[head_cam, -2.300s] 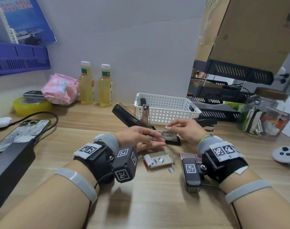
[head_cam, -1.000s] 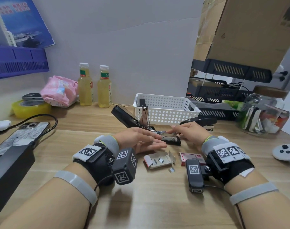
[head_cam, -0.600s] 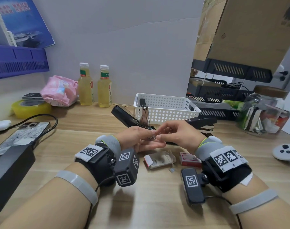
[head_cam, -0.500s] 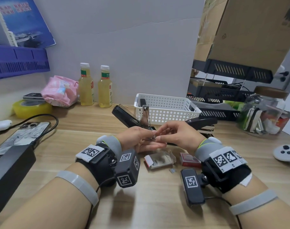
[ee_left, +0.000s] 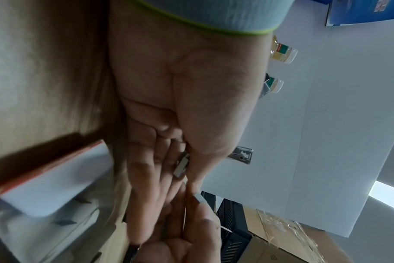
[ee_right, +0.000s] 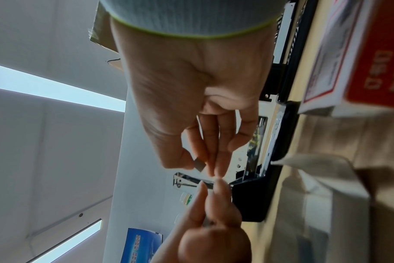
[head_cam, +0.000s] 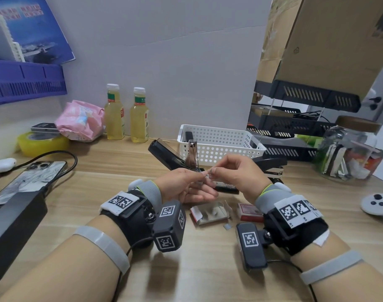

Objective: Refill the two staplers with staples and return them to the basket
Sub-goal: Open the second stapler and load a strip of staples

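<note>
Both hands (head_cam: 208, 177) pinch staples (ee_left: 181, 167) above opened stapler (head_cam: 171, 158), basket (head_cam: 218, 144) behind.

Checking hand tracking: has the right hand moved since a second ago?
Yes. The right hand has lifted off the open stapler and shifted left along the white basket front, meeting the left hand.

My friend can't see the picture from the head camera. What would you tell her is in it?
Two hands, left hand and right hand, pinch a small silver strip of staples above an opened black stapler on a wooden desk. A white perforated plastic basket stands behind.
</note>
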